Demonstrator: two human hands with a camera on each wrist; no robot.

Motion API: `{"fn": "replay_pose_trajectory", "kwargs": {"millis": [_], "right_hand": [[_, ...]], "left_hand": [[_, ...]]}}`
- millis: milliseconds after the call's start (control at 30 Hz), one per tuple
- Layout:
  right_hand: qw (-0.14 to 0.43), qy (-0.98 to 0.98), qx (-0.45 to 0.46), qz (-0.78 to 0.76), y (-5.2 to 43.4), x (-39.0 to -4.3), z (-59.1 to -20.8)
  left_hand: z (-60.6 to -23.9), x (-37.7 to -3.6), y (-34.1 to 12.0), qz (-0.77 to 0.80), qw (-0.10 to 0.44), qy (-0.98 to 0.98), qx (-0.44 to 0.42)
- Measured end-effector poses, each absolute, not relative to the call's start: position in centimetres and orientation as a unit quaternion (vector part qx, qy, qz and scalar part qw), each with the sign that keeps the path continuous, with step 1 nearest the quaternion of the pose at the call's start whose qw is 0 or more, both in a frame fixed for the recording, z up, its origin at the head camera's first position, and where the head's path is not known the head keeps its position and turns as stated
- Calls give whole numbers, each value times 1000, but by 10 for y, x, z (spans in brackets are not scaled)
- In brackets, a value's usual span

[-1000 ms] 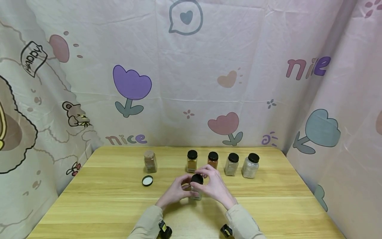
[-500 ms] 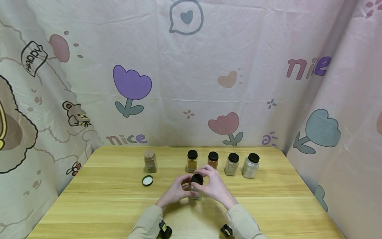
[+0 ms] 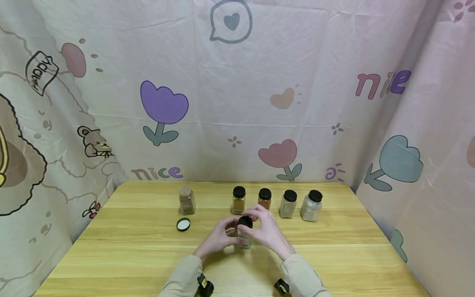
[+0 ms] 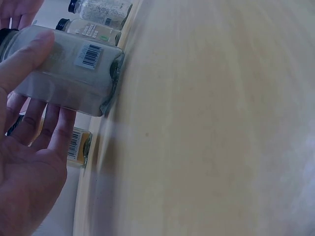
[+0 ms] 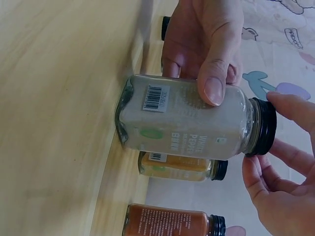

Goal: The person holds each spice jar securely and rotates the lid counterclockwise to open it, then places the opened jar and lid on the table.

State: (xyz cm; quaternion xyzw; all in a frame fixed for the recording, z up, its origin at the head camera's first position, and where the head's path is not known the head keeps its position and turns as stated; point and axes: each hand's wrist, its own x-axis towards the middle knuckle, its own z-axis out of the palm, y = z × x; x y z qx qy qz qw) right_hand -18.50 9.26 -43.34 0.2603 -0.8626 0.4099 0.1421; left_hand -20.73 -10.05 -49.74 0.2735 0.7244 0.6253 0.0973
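A glass spice jar of white pepper (image 5: 187, 123) stands upright at the middle of the table, its label and barcode showing in the right wrist view. My left hand (image 3: 219, 238) holds its body, with the thumb (image 4: 34, 54) on the near face and the fingers round the far side. At the top, my right hand (image 3: 268, 231) grips the jar's black lid (image 5: 266, 128) between thumb and fingers. The lid sits on the jar's neck. Behind my hands are a jar of yellow spice (image 3: 238, 202) and a jar of orange-red spice (image 5: 167, 221), both with black lids.
Two more black-lidded jars, a pale one (image 3: 288, 205) and a wider one (image 3: 311, 207), stand to the right. On the left is a jar of brown powder (image 3: 187, 202) without its black lid; a loose lid (image 3: 183, 225) lies in front. A patterned curtain (image 3: 230, 82) borders the wooden table (image 3: 122, 247).
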Motion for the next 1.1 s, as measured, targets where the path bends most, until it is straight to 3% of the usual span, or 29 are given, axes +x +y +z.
{"fn": "replay_pose_trajectory", "kwargs": {"millis": [267,733,1100], "right_hand": [[133,-858,284,407,93,-184,-433],[154,-867,247,406,89,-184,-434],[129,-861,274,408,90,-184,-433]], "left_hand": [[-497,-207,-100,627,100,725,267],[-495,-205,-101,628,104,724,264],[-496,-205,-100,626,99,726,267]]}}
